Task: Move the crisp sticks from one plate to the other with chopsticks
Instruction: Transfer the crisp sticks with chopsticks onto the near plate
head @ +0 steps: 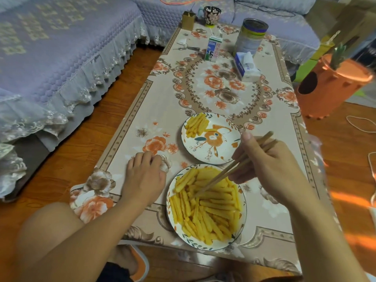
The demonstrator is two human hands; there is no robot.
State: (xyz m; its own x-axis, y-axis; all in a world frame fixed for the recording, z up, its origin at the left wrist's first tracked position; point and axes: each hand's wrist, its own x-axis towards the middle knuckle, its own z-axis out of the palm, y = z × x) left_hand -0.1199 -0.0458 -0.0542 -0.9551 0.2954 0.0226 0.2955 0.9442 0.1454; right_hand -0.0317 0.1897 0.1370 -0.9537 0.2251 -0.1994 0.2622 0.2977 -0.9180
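Note:
The near plate [170,215] is heaped with yellow crisp sticks [211,208]. Beyond it stands a second plate [221,153] with an orange flower pattern, and a small pile of crisp sticks [196,125] lies on its far left. My right hand [270,161] grips a pair of wooden chopsticks [234,167]. Their tips reach down into the heap on the near plate, among the sticks. Whether a stick is pinched between the tips cannot be made out. To the left of the near plate, my left hand [145,176] rests on the tablecloth with its fingers curled loosely, holding nothing.
On the far end of the floral tablecloth [142,110] stand a milk carton [213,48], a tissue pack [246,67], a tall tin [252,36], a patterned mug [211,15] and scissors [188,48]. A sofa [61,58] runs along the left. An orange stool [329,88] stands right.

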